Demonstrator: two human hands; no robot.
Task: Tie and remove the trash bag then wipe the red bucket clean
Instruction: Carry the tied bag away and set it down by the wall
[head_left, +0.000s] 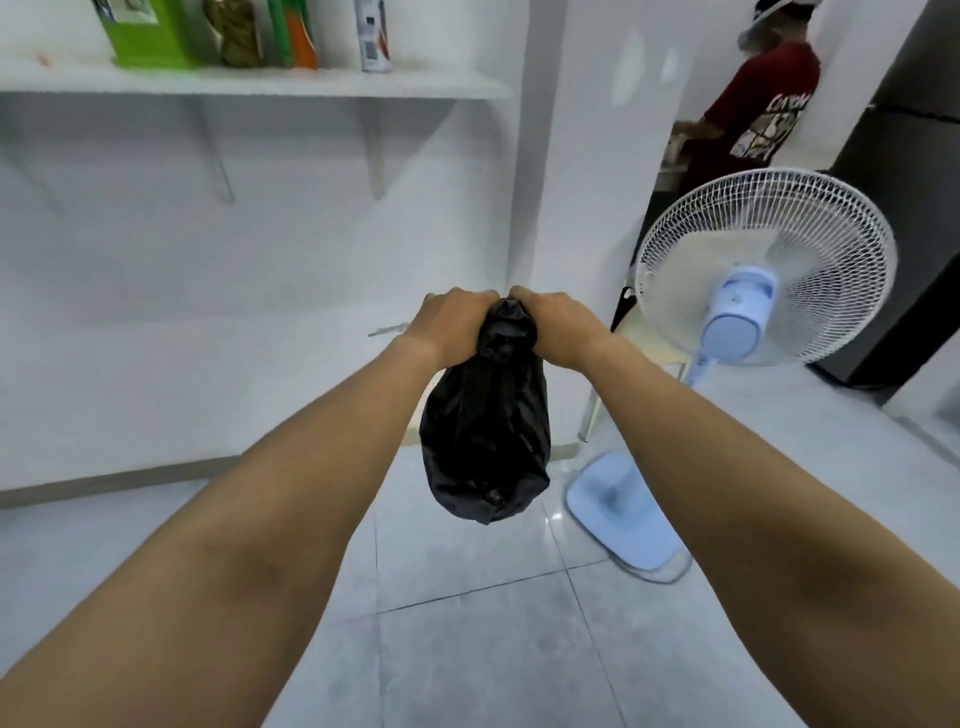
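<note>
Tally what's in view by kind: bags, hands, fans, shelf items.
Black trash bag: 1
Hands, left hand and right hand: 2
Standing fan: 1
Shelf items: about 4, blurred and cropped
Red bucket: 0 in view
Total: about 8

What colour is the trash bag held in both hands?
Black, glossy plastic; the trash bag shows clearly in the head view.

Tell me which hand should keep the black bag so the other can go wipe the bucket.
Either could: left hand and right hand both grip the neck of the trash bag, which hangs clear of the floor. I lean right, nearer the open floor by the fan. The bucket is out of view.
</note>
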